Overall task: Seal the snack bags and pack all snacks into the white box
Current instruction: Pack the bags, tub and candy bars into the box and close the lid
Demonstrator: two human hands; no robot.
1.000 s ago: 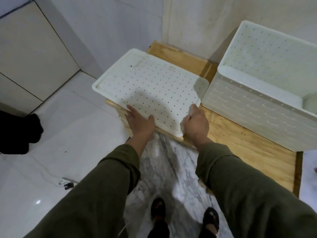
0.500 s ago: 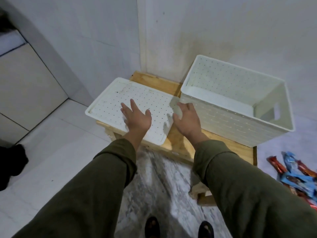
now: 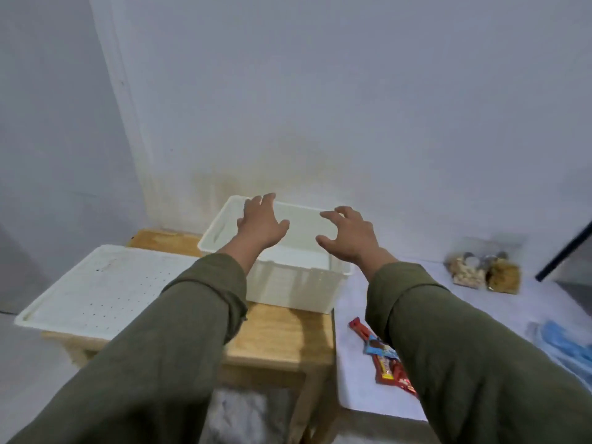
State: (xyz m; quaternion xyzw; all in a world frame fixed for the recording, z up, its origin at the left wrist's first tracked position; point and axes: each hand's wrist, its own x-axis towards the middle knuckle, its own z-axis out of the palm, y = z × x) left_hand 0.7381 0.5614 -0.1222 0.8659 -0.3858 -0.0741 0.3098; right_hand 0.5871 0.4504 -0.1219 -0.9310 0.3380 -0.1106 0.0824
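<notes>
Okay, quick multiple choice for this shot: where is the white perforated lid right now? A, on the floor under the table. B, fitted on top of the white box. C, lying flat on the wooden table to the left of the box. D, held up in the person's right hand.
C: the lid lies flat on the wooden table, left of the open white box, and neither the left hand nor the right hand holds it.

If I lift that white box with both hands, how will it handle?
The white box looks like thin perforated plastic and seems empty, so probably light. Its walls may flex slightly. Its broad flat base suggests it won't tip easily on the wooden table.
</notes>
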